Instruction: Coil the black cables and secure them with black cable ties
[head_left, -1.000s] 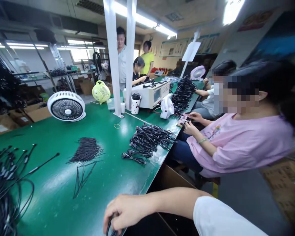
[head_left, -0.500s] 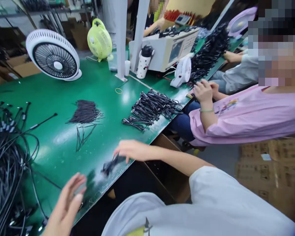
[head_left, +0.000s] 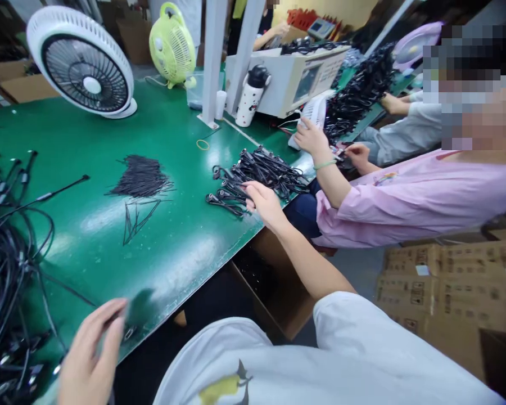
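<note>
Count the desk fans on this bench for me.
4. A large white fan stands at the far left, with a lime-green fan to its right. A small white fan sits behind a co-worker's hand. A lilac fan is at the far end, partly hidden. More may be out of view.

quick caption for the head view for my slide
At a green table, the right hand rests on a pile of bundled black cables while the left hand hovers by loose cables.
</note>
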The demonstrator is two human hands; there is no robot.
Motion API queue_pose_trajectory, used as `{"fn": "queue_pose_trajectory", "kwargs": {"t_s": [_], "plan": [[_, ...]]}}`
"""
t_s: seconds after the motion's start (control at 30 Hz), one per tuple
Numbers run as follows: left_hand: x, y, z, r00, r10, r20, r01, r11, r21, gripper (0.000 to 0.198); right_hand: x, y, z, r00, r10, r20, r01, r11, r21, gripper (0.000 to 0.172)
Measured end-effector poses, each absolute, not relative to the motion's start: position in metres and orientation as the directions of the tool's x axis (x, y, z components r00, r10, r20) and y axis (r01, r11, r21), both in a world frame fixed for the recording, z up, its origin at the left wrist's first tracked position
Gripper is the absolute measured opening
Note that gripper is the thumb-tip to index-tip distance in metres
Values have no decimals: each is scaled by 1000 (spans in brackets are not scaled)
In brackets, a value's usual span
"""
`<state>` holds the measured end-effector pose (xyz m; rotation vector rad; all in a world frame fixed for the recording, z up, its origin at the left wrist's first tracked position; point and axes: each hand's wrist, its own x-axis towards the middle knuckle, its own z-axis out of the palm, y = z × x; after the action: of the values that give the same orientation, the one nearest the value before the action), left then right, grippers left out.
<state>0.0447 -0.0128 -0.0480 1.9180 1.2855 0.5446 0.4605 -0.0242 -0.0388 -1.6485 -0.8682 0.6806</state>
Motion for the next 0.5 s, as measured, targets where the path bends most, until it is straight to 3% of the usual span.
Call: {"fn": "queue_pose_trajectory", "kwargs": {"t_s": [0.07, 0.13, 0.2, 0.27, 0.33, 0.43, 0.5], "plan": [[92, -25, -33, 424, 884, -195, 246, 95, 964, 50, 408, -31, -36, 317, 935, -157, -110, -129, -986, 37], [133, -25, -26, 434, 886, -162, -148, 247, 958, 61, 354, -39, -38, -16, 968, -249, -256, -244, -935, 39], [154, -14, -28, 290, 943, -165, -375, 271, 886, 48, 310, -49, -44, -201, 951, -235, -253, -282, -925, 41], [156, -2, -30, 133, 974, -185, -512, 227, 828, 37, 283, -56, -51, -188, 967, -174, -135, -201, -970, 41], [148, 6, -28, 22, 968, -250, -571, 218, 792, 36, 269, -60, -56, -141, 986, -86, 105, -71, -992, 36], [136, 11, -22, -54, 935, -352, -597, 252, 762, 39, 261, -62, -60, -152, 985, 81, 489, 146, -860, 22], [134, 11, -22, -69, 926, -371, -604, 257, 755, 38, 259, -63, -60, -157, 970, 188, 640, 245, -729, 26]]}}
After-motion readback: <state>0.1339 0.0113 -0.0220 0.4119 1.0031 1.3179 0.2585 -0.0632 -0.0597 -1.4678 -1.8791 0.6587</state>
